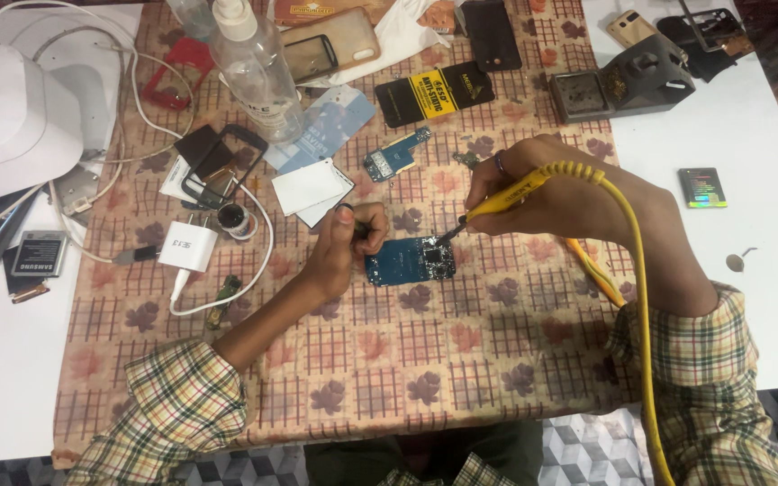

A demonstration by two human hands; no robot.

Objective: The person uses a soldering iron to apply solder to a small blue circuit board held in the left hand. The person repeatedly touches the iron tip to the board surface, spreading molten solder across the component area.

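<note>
A small blue circuit board [404, 261] lies on the patterned cloth [425, 360] near the table's middle. My left hand [346, 245] pinches its left edge with thumb and fingers. My right hand [533, 189] grips a yellow soldering iron [508, 198], whose dark tip touches the board's upper right corner. The iron's yellow cable [638, 297] loops over my right wrist and runs down past my checked sleeve.
A second blue board [395, 155] lies farther back. A clear spray bottle [257, 67], white charger plug [187, 247] with cable, phone cases, cards and batteries crowd the left and back. A grey soldering iron stand [621, 83] sits at the back right, a white device [11, 121] far left.
</note>
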